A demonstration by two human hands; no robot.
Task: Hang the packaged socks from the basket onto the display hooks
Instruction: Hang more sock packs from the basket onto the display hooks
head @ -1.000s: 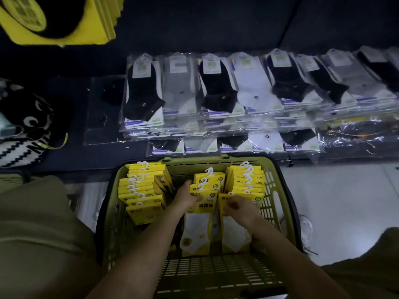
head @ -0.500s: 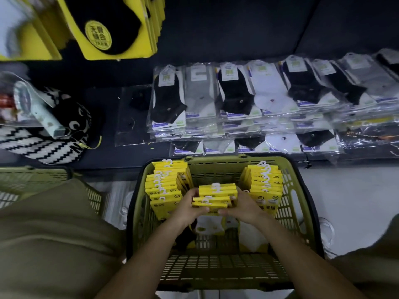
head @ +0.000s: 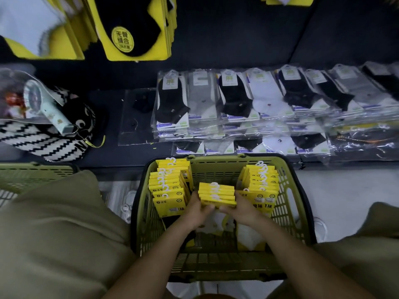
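A green plastic basket [head: 289, 203] stands on the floor between my knees. Inside it, yellow-carded sock packs with white hooks stand in a left stack [head: 169, 186] and a right stack [head: 260, 182]. Both hands hold a middle bundle of sock packs [head: 217, 194] lifted above the basket floor: my left hand [head: 197, 210] grips its left end, my right hand [head: 243, 209] grips its right end. White socks hang below the bundle. Yellow sock packs hanging on display hooks [head: 133, 29] show at the top left.
A low dark shelf [head: 112, 152] holds rows of clear-bagged ankle socks [head: 237, 100]. A black-and-white knit hat [head: 54, 134] and a bagged hand fan [head: 45, 106] lie at the left. A second green basket [head: 32, 175] stands at far left. Grey floor [head: 345, 190] lies to the right.
Both hands gathered the middle packs into one bundle and lifted it. My view has tilted up and left, bringing the hanging yellow packs into sight.
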